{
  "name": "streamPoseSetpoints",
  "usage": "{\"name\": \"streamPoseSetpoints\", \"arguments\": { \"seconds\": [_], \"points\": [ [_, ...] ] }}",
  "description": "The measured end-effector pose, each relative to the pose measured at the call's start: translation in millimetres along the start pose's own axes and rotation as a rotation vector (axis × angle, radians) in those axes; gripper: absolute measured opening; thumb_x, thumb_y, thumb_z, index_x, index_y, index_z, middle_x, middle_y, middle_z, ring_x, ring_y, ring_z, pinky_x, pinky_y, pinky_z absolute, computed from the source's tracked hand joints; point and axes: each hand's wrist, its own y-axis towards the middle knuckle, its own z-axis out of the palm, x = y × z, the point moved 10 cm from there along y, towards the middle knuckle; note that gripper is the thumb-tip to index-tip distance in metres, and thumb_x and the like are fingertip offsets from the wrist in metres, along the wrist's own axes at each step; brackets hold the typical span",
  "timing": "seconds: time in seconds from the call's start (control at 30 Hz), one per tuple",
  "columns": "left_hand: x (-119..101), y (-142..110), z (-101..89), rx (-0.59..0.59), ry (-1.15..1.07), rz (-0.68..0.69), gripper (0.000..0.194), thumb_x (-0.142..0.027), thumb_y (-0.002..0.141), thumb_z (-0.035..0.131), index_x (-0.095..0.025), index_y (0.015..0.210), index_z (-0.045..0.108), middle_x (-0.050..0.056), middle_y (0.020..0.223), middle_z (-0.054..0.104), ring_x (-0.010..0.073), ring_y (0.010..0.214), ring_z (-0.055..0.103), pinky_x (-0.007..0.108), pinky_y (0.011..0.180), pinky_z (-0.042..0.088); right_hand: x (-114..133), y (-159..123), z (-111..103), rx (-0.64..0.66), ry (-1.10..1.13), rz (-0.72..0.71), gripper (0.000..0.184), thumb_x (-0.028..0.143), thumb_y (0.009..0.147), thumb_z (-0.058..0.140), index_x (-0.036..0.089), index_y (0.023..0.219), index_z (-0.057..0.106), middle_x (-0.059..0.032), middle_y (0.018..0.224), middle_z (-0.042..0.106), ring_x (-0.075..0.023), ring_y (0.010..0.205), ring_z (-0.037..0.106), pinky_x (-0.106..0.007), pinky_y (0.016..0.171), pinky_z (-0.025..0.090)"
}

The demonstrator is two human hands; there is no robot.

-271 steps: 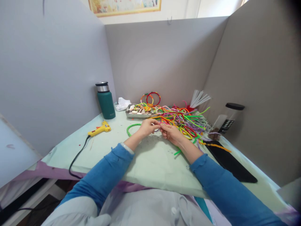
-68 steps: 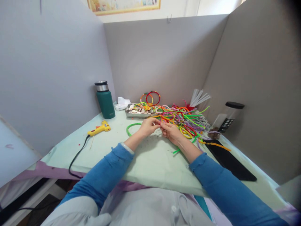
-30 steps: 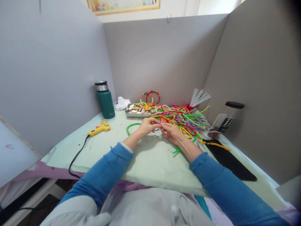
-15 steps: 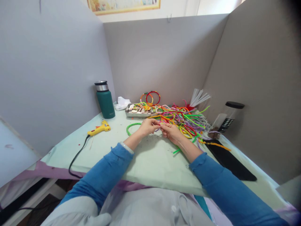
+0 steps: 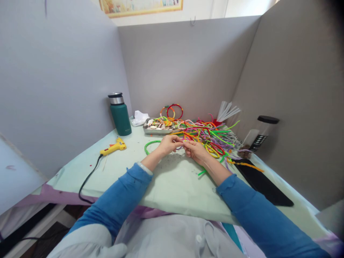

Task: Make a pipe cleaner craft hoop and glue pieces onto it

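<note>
- Pinching a tiny thing (image 5: 183, 142), too small to make out, between left hand (image 5: 169, 144) and right hand (image 5: 196, 151), close together.
- At nine o'clock from there on the tabletop (image 5: 174, 186), partly hidden: a green ring (image 5: 151, 142).
- At two o'clock: a messy pile of fuzzy sticks (image 5: 205, 132).

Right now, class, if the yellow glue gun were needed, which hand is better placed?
Probably the left hand: the yellow glue gun lies to its left; the right hand is farther off, beyond the left one.
</note>
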Motion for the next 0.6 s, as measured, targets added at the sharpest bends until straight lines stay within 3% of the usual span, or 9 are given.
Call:
{"name": "streamPoseSetpoints", "arguments": {
  "seconds": [0.6],
  "points": [
    [-1.4,-2.0,1.4,0.009,-0.048,-0.015,0.021,-0.030,0.068,0.065,-0.011,0.075,0.062,-0.001,0.060,0.059,0.0037,0.042,0.046,0.016,0.042,0.039,-1.4,-2.1,3.1,0.017,0.046,0.052,0.028,0.036,0.061,0.074,0.015,0.066,0.056,0.0041,0.057,0.049,-0.0041,0.044,0.037,-0.020,0.041,0.025]
  ]
}}
